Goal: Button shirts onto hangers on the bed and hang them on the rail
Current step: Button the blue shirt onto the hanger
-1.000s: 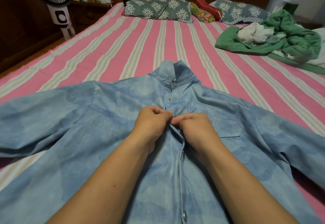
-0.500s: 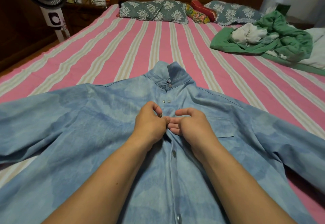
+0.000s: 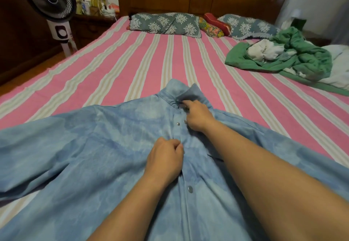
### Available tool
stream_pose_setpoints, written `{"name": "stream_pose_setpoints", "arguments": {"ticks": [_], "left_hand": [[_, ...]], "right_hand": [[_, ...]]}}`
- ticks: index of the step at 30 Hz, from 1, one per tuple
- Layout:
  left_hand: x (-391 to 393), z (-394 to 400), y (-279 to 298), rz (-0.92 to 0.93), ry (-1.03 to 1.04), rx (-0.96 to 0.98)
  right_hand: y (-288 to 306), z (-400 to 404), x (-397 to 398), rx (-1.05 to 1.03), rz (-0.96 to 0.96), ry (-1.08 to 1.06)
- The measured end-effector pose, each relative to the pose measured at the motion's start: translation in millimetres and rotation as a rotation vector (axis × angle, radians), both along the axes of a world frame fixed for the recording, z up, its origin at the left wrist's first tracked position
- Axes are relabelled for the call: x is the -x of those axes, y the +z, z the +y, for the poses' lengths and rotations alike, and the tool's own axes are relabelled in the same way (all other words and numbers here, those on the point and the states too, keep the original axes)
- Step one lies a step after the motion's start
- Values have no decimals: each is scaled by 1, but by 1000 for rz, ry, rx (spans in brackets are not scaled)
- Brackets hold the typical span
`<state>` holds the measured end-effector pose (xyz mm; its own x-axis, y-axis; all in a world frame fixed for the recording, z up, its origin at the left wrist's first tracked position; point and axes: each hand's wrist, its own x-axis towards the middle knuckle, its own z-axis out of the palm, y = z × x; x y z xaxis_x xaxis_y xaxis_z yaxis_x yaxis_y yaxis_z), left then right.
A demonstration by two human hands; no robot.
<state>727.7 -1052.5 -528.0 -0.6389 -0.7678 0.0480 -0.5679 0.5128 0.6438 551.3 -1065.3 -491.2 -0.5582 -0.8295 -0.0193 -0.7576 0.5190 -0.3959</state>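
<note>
A light blue denim shirt [image 3: 98,146] lies spread face up on the pink striped bed [image 3: 132,61], collar pointing away from me and sleeves stretched out to both sides. My right hand [image 3: 197,115] pinches the shirt front just under the collar, near the top snap. My left hand [image 3: 164,160] is curled on the placket lower down, gripping the fabric edge at mid chest. Silver snaps show along the placket between and below my hands. No hanger or rail is visible.
A heap of green and white clothes [image 3: 287,55] sits at the bed's right side. Patterned pillows [image 3: 164,23] line the wooden headboard. A standing fan [image 3: 52,2] and a cluttered nightstand stand left of the bed.
Both hands were pinching together at mid chest. My right hand has since moved up to the collar area, while my left hand stays at the placket.
</note>
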Motion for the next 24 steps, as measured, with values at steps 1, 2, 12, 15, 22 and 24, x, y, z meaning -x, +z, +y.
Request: {"name": "stream_pose_setpoints", "arguments": {"ticks": [1, 2, 12, 15, 22, 24], "left_hand": [[3, -8, 5, -60, -41, -31], [9, -20, 11, -126, -82, -64], [67, -102, 12, -137, -99, 12], [60, -108, 26, -221, -158, 29], [58, -101, 29, -600, -180, 170], [61, -102, 26, -525, -170, 123]], "right_hand": [[-8, -3, 13, 54, -22, -22], [-16, -5, 23, 119, -55, -46], [-8, 6, 33, 86, -231, 0], [11, 9, 19, -230, -38, 111], [18, 11, -15, -415, 117, 140], [13, 7, -16, -406, 118, 113]]}}
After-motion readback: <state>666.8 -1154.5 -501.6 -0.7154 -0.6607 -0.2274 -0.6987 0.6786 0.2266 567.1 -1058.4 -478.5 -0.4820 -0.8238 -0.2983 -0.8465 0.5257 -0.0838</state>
